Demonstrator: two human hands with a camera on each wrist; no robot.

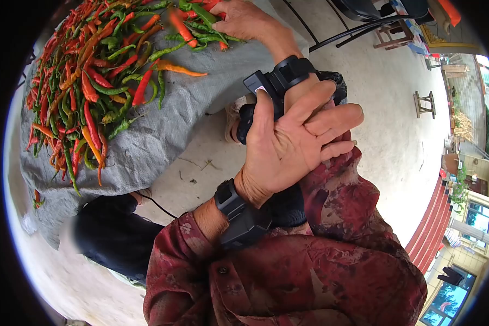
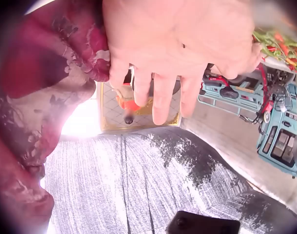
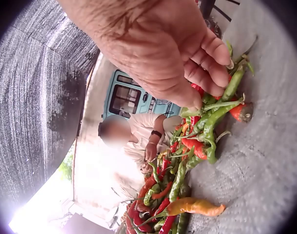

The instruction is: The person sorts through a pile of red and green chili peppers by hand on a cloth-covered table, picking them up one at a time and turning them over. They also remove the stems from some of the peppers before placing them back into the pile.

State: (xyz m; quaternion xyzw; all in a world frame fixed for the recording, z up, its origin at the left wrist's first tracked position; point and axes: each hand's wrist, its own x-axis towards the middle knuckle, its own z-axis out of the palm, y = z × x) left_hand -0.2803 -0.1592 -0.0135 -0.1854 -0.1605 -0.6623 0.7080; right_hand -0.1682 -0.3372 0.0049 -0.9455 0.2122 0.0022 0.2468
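My left hand point(image 1: 293, 144) is held palm up with its fingers spread, overlapping the right forearm in the head view. Nothing lies in it, and the left wrist view shows its fingers point(image 2: 160, 100) straight. At the top of the head view, my right hand point(image 1: 247, 19) reaches to the edge of a big heap of red and green chillies point(image 1: 95, 81) on a grey sheet point(image 1: 157, 138). In the right wrist view its thumb and curled fingers close around a green chilli point(image 3: 234, 84); the palm hides part of the grip. An orange chilli point(image 1: 182, 67) lies close by.
Another person point(image 3: 146, 134) sits behind the heap, with a teal vehicle point(image 3: 124, 97) beyond. A black-framed chair point(image 1: 364, 30) stands at the upper right, and a small stool point(image 1: 425, 104) farther off on the concrete floor point(image 1: 386, 125). A dark trouser leg point(image 1: 114, 228) juts out beside the sheet.
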